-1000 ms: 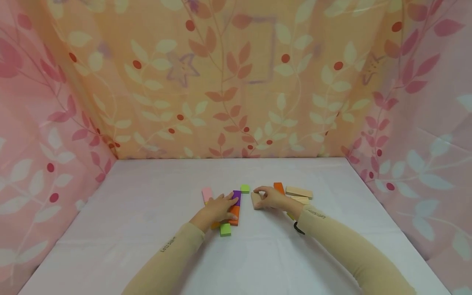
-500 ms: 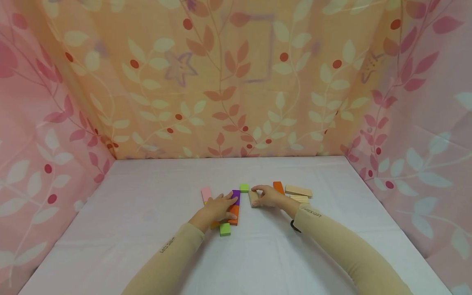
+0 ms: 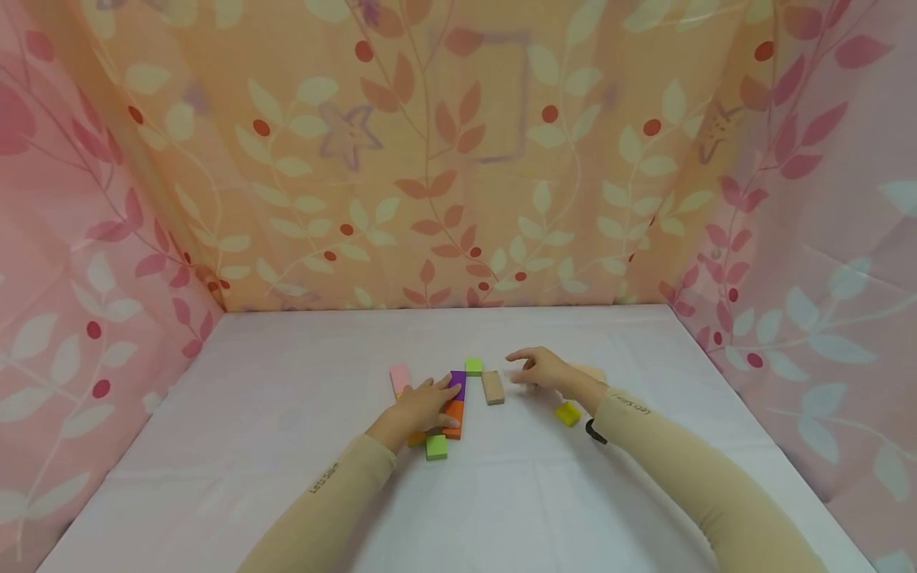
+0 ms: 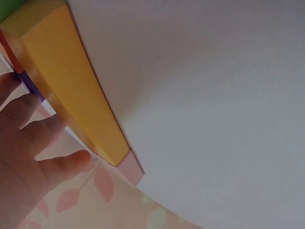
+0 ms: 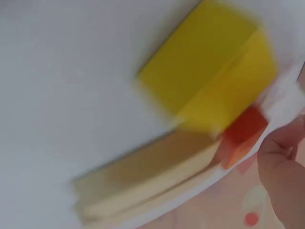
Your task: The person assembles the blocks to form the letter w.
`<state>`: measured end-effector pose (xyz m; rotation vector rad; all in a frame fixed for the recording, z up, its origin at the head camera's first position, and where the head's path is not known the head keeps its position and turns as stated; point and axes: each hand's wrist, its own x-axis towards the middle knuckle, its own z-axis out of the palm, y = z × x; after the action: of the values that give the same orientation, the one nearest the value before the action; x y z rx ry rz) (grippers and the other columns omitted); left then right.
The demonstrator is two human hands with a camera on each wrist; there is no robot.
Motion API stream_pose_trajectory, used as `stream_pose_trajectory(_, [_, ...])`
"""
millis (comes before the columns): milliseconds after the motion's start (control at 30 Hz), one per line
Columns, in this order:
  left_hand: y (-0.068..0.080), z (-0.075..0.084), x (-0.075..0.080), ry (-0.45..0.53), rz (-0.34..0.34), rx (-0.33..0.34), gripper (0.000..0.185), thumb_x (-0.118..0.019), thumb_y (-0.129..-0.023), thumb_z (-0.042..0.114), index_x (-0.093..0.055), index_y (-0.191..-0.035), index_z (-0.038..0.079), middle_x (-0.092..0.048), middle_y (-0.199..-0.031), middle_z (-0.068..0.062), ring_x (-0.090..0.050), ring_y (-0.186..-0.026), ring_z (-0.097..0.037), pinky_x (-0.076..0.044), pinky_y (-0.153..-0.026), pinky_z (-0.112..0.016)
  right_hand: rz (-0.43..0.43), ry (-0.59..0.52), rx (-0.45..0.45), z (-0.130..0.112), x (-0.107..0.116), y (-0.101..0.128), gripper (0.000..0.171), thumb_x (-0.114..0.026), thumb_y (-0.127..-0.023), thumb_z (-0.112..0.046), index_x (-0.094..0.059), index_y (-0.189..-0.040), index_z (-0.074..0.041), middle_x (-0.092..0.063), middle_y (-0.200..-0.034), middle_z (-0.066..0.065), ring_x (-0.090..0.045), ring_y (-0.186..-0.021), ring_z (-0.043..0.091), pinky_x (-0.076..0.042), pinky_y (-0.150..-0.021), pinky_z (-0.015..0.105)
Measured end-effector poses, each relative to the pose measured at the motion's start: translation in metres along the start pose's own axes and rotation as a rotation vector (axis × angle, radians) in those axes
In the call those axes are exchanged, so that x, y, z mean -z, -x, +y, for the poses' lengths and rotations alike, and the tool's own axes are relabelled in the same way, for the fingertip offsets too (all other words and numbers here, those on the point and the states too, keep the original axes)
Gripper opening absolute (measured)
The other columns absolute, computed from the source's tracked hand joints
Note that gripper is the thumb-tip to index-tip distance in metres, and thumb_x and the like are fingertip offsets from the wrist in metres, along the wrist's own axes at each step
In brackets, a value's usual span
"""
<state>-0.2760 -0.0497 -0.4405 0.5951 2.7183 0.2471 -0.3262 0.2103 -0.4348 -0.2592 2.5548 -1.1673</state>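
Note:
My left hand (image 3: 423, 404) lies with spread fingers over a purple block (image 3: 458, 385) and an orange block (image 3: 453, 416), set end to end. Beneath that hand runs a yellow-orange block (image 4: 71, 81), with a pink block (image 3: 399, 378) at its far end. A plain wooden block (image 3: 493, 387) lies to the right of the purple one, a gap between them. Nothing shows in my right hand (image 3: 542, 369), which is raised to the right of the wooden block, index finger extended. Near its wrist is a yellow block (image 3: 568, 413).
One green block (image 3: 474, 367) sits behind the purple block, another green block (image 3: 436, 447) in front of the orange. Past my right hand lie a wooden plank (image 3: 589, 372), a ridged wooden piece (image 5: 147, 176) and a red-orange block (image 5: 245, 131). Patterned curtains (image 3: 458, 159) enclose the white table.
My right hand slid the plain wooden block slightly left, let it go and moved away to the right. The yellow block now shows fully. My left hand has stayed put.

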Motion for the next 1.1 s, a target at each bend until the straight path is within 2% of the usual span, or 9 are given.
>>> stream_pose_trajectory(100, [-0.001, -0.001, -0.001, -0.002, 0.003, 0.003, 0.072, -0.064, -0.088, 0.046, -0.04, -0.15, 0.019, -0.028, -0.158, -0.006, -0.025, -0.143, -0.035, -0.021, -0.11, -0.063, 0.026, 0.05, 0.06, 0.008, 0.02, -0.003, 0.045, -0.07, -0.09, -0.011, -0.058, -0.132, 0.0, -0.055, -0.088, 0.011, -0.05, -0.074, 0.022, -0.045, -0.063, 0.029])
stream_pose_trajectory(167, [-0.001, -0.001, 0.0, -0.003, 0.002, 0.006, 0.072, -0.064, -0.088, 0.046, -0.04, -0.15, 0.019, -0.028, -0.158, -0.006, -0.025, -0.143, -0.035, -0.021, -0.11, -0.063, 0.037, 0.135, 0.087, 0.015, 0.032, -0.005, 0.048, -0.072, -0.09, -0.016, -0.058, -0.134, -0.003, -0.058, -0.104, 0.015, -0.053, -0.094, 0.029, -0.048, -0.08, 0.037])
stream_pose_trajectory(267, [-0.001, -0.002, 0.001, 0.002, -0.001, 0.012, 0.072, -0.064, -0.089, 0.046, -0.039, -0.15, 0.019, -0.027, -0.158, -0.005, -0.024, -0.144, -0.035, -0.02, -0.11, -0.063, 0.011, 0.265, 0.08, 0.023, 0.045, -0.007, 0.056, -0.072, -0.09, -0.023, -0.052, -0.141, -0.009, -0.048, -0.136, 0.023, -0.038, -0.124, 0.044, -0.036, -0.101, 0.058])
stream_pose_trajectory(367, [0.0, -0.001, 0.001, 0.004, -0.005, 0.014, 0.072, -0.064, -0.089, 0.046, -0.039, -0.151, 0.019, -0.027, -0.159, -0.005, -0.024, -0.144, -0.035, -0.02, -0.11, -0.063, -0.056, 0.353, 0.045, 0.029, 0.054, -0.007, 0.065, -0.07, -0.091, -0.029, -0.043, -0.147, -0.01, -0.029, -0.151, 0.026, -0.021, -0.136, 0.051, -0.022, -0.106, 0.068])
stream_pose_trajectory(467, [0.0, 0.0, 0.001, 0.012, -0.007, 0.012, 0.071, -0.064, -0.089, 0.045, -0.039, -0.15, 0.019, -0.027, -0.159, -0.005, -0.024, -0.144, -0.035, -0.02, -0.11, -0.063, -0.119, 0.404, 0.034, 0.035, 0.057, -0.007, 0.071, -0.068, -0.092, -0.034, -0.038, -0.149, -0.007, -0.02, -0.154, 0.029, -0.014, -0.138, 0.054, -0.017, -0.105, 0.071])
stream_pose_trajectory(667, [0.001, 0.001, 0.001, 0.017, -0.004, 0.002, 0.071, -0.064, -0.089, 0.046, -0.039, -0.15, 0.019, -0.027, -0.158, -0.006, -0.025, -0.143, -0.035, -0.021, -0.11, -0.063, -0.171, 0.463, 0.013, 0.046, 0.056, -0.012, 0.072, -0.067, -0.091, -0.041, -0.042, -0.146, -0.004, -0.019, -0.154, 0.03, -0.015, -0.138, 0.054, -0.016, -0.105, 0.071])
stream_pose_trajectory(833, [-0.001, 0.0, -0.001, 0.011, 0.002, -0.002, 0.071, -0.064, -0.089, 0.046, -0.039, -0.15, 0.019, -0.027, -0.159, -0.005, -0.024, -0.143, -0.035, -0.021, -0.109, -0.064, -0.11, 0.394, 0.029, 0.045, 0.054, -0.011, 0.065, -0.076, -0.085, -0.034, -0.05, -0.136, -0.004, -0.027, -0.151, 0.028, -0.023, -0.134, 0.051, -0.022, -0.105, 0.068])
stream_pose_trajectory(967, [-0.003, -0.002, -0.002, 0.007, 0.005, -0.007, 0.071, -0.063, -0.089, 0.047, -0.039, -0.151, 0.019, -0.027, -0.159, -0.005, -0.025, -0.143, -0.035, -0.021, -0.109, -0.064, -0.018, 0.399, 0.081, 0.039, 0.047, -0.009, 0.057, -0.085, -0.076, -0.025, -0.053, -0.119, -0.004, -0.049, -0.129, 0.024, -0.04, -0.114, 0.044, -0.036, -0.095, 0.058])
stream_pose_trajectory(1100, [-0.002, -0.003, -0.002, 0.021, 0.001, -0.009, 0.071, -0.063, -0.09, 0.046, -0.039, -0.151, 0.019, -0.027, -0.159, -0.006, -0.025, -0.143, -0.036, -0.02, -0.109, -0.064, 0.044, 0.354, 0.086, 0.034, 0.038, -0.005, 0.051, -0.087, -0.073, -0.012, -0.052, -0.11, -0.005, -0.058, -0.114, 0.016, -0.043, -0.102, 0.036, -0.04, -0.085, 0.046])
